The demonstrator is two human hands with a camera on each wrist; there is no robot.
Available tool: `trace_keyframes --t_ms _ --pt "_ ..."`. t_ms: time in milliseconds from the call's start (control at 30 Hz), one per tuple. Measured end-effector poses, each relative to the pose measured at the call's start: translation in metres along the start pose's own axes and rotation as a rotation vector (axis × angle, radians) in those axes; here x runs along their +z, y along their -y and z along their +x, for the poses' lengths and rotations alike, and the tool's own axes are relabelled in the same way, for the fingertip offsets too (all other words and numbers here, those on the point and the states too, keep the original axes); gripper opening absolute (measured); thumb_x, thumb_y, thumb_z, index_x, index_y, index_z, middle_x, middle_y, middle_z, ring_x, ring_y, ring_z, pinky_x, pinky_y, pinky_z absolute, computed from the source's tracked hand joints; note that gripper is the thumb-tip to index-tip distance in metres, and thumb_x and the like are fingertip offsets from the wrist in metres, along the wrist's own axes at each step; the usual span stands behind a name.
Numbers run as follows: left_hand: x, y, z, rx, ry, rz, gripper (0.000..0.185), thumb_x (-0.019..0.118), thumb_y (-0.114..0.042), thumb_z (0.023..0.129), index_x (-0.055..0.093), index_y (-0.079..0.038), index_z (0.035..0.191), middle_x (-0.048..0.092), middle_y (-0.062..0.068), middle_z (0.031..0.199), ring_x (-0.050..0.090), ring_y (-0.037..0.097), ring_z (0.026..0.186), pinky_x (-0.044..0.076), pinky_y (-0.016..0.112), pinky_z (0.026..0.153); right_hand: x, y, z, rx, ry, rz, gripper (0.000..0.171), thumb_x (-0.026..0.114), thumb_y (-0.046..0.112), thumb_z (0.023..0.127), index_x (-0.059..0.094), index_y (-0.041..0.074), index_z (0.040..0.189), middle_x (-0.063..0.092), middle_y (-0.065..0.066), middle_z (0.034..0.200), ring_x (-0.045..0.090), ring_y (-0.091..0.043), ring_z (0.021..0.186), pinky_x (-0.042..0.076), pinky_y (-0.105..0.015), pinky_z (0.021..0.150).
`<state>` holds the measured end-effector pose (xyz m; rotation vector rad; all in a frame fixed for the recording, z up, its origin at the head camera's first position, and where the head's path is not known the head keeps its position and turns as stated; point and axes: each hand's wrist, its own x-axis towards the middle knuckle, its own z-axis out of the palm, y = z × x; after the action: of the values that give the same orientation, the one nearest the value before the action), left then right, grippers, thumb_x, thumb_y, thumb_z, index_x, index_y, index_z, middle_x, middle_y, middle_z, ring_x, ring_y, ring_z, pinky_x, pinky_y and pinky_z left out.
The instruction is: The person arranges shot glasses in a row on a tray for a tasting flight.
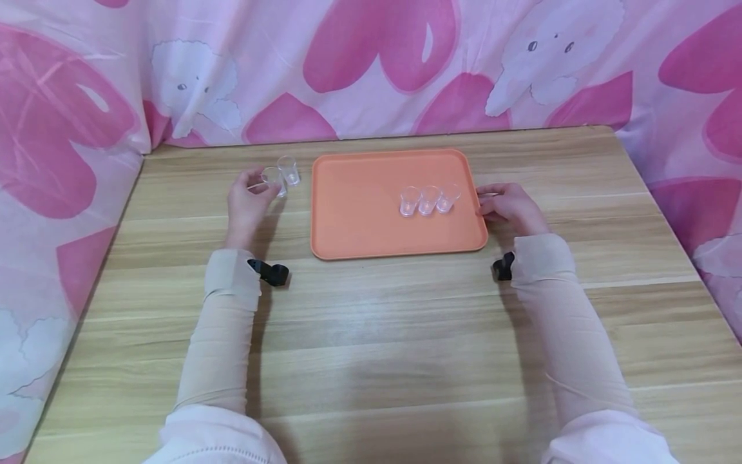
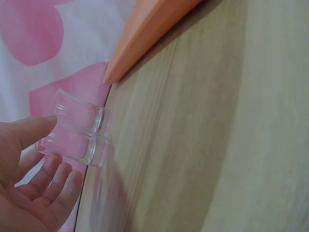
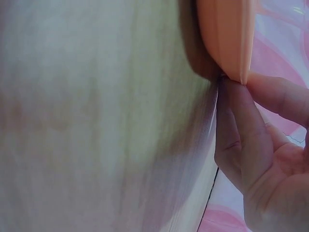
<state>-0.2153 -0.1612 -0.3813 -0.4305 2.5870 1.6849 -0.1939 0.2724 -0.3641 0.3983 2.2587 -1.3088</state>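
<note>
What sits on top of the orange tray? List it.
On the orange tray stand three small clear glasses in a row near its right edge, all empty. The right hand pinches that rim, covering a small part. What lies beneath the tray is hidden.

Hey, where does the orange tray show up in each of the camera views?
Head: orange tray lies mid-table, right hand at its right edge.
Left wrist: only a corner, top centre.
Right wrist: its edge, top right, fingers touching it.
Shared landmark: the wooden table.
</note>
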Motion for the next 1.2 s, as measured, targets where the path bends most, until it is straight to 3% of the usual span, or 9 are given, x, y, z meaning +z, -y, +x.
trace_keyframes --t_ms 100,333,700,833,1000,1200 --pt "0.001 0.000 0.001 -0.002 -0.015 -0.011 0.052 0.064 -0.017 0.091 0.045 -0.006 0.138 0.052 0.015 0.137 0.053 0.026 0.122 0.048 0.032 0.104 0.000 0.000 0.000 0.007 0.001 -0.004 0.056 0.053 0.005 0.092 0.036 -0.001 0.145 0.043 -0.023 0.145 0.060 0.008 0.078 0.055 -0.014 0.080" --pt "0.001 0.000 0.000 -0.004 -0.030 -0.027 0.051 0.065 -0.018 0.090 0.045 -0.004 0.136 0.052 0.016 0.137 0.053 0.026 0.121 0.048 0.032 0.104 -0.001 0.002 0.000 0.036 0.003 -0.006 0.056 0.053 0.007 0.093 0.035 0.001 0.146 0.044 -0.021 0.145 0.061 0.005 0.083 0.049 -0.033 0.103" --pt "-0.001 0.001 -0.003 -0.025 -0.026 -0.043 0.052 0.063 -0.022 0.092 0.042 -0.005 0.136 0.049 0.011 0.134 0.050 0.020 0.121 0.047 0.028 0.104 0.000 -0.001 0.001 0.000 0.002 0.008 0.055 0.052 0.005 0.092 0.036 -0.002 0.144 0.043 -0.023 0.145 0.060 0.009 0.078 0.055 -0.012 0.077" --pt "-0.004 0.000 -0.003 -0.045 -0.025 -0.082 0.054 0.063 -0.025 0.091 0.041 -0.007 0.137 0.049 0.005 0.132 0.050 0.013 0.115 0.050 0.021 0.095 0.000 -0.002 0.001 -0.012 0.002 0.021 0.056 0.052 0.002 0.092 0.034 -0.003 0.144 0.044 -0.021 0.144 0.059 0.011 0.078 0.054 -0.010 0.076" --pt "-0.005 -0.006 -0.003 -0.009 -0.083 -0.122 0.049 0.066 -0.024 0.089 0.046 -0.007 0.130 0.052 -0.003 0.118 0.052 0.007 0.105 0.053 0.014 0.080 0.000 -0.002 0.002 -0.005 0.001 0.024 0.056 0.053 0.003 0.092 0.035 -0.002 0.144 0.044 -0.021 0.145 0.060 0.010 0.077 0.054 -0.010 0.075" --pt "-0.004 -0.019 -0.004 0.050 -0.142 -0.138 0.045 0.068 -0.023 0.087 0.050 -0.008 0.125 0.054 -0.007 0.111 0.053 0.004 0.100 0.050 0.016 0.084 0.000 -0.001 0.002 0.004 0.003 0.013 0.056 0.054 0.004 0.092 0.036 -0.002 0.144 0.044 -0.022 0.145 0.060 0.009 0.078 0.055 -0.013 0.079"
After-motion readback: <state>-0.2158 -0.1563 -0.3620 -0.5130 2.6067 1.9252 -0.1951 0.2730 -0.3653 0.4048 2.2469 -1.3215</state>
